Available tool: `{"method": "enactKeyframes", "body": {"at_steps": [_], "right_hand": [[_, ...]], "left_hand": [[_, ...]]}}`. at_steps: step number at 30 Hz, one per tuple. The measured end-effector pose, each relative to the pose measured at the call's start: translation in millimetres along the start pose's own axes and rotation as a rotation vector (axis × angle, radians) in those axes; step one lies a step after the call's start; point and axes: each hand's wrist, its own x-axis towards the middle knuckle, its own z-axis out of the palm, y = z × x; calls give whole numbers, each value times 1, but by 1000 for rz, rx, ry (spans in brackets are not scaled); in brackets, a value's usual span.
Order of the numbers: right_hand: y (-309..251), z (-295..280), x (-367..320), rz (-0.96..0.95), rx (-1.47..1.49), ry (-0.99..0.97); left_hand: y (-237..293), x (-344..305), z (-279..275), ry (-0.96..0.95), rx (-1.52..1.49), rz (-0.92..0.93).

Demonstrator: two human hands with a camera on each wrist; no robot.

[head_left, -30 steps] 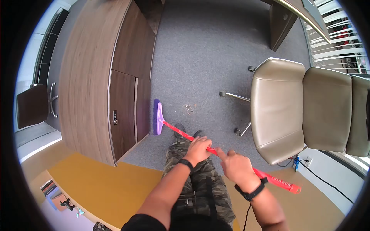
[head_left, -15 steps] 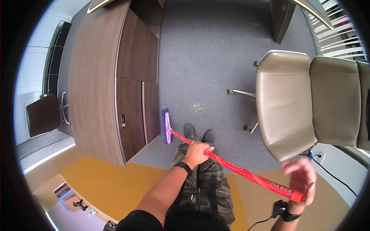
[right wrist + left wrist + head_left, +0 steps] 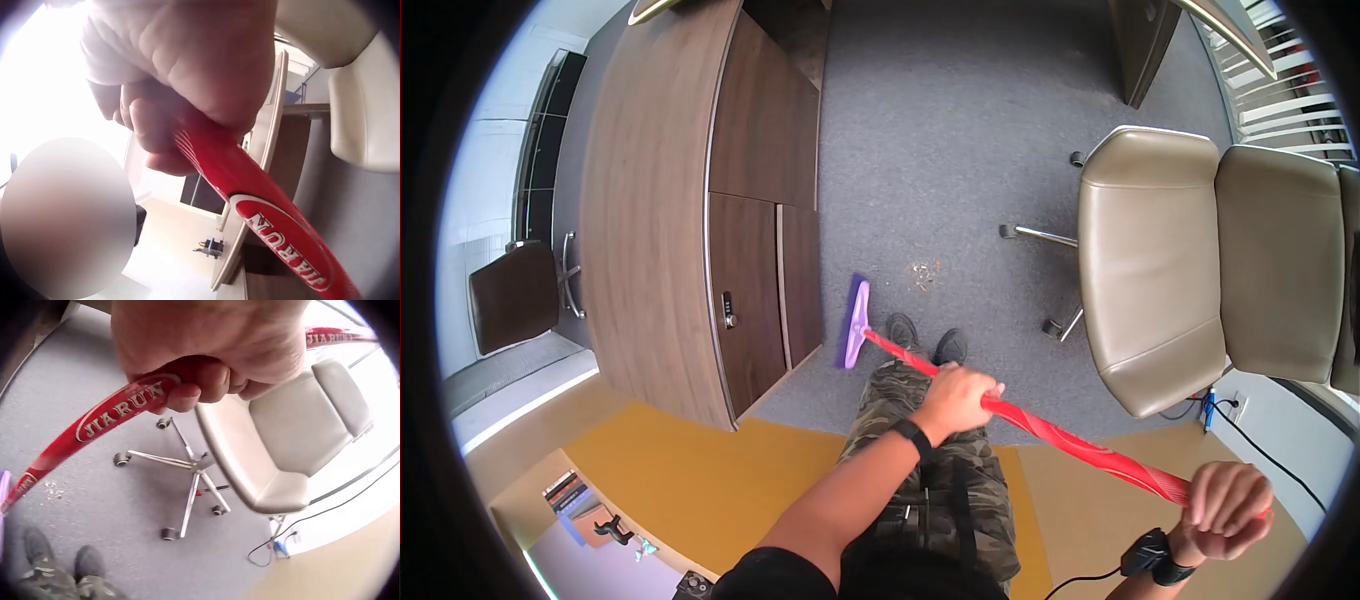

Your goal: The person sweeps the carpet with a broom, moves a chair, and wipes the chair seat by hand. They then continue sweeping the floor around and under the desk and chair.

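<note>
A broom with a red handle slants across the head view, its purple head on the grey carpet beside the cabinet. My left hand grips the handle around its middle; in the left wrist view that hand has its fingers curled round the red shaft. Near the handle's top end, my right hand grips it, and the right wrist view shows the fingers of this hand wrapped round the shaft. Small pale debris lies on the carpet, right of the broom head and apart from it.
A wooden cabinet stands on the left, a beige wheeled chair on the right. Two dark shoes are just below the debris. Part of a desk shows at the upper right, and cables run by the wall.
The right hand has moved from mid-handle to the top end, loosened there half a second ago, and now grips it. The broom head has shifted right relative to the cabinet and tilted.
</note>
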Motion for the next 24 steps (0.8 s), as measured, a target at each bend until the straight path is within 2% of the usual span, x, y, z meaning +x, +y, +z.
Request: {"method": "enactKeyframes", "body": {"at_steps": [3, 5, 6, 9, 10, 11, 12, 17, 19, 21, 23, 24], "right_hand": [[-4, 5, 6, 43, 101, -31], [23, 24, 5, 109, 87, 9], [43, 41, 4, 127, 50, -3], [53, 48, -1, 148, -8, -66], [48, 46, -5, 153, -27, -116], [39, 41, -10, 123, -37, -77], [28, 37, -10, 102, -56, -86], [-38, 16, -1, 45, -56, -168], [-50, 11, 5, 52, 57, -309], [-33, 4, 7, 57, 145, -386], [2, 20, -4, 81, 136, -229], [22, 28, -8, 119, 125, -216]], "left_hand": [[4, -26, -7, 11, 44, -9], [-21, -38, -13, 42, -5, -50], [-41, -40, -11, 128, 55, -13], [-66, -20, -15, -43, 32, -100], [-61, -7, -14, -49, 27, -77], [-50, 5, -7, -58, 19, -54], [-39, 15, -1, 68, -42, 85], [23, 24, -11, 7, 8, 74], [30, 14, -14, 8, 27, 80], [19, -3, -22, 81, 9, 60], [-10, -16, -24, 70, 40, 33], [-30, -20, -21, 27, 57, -19]]}}
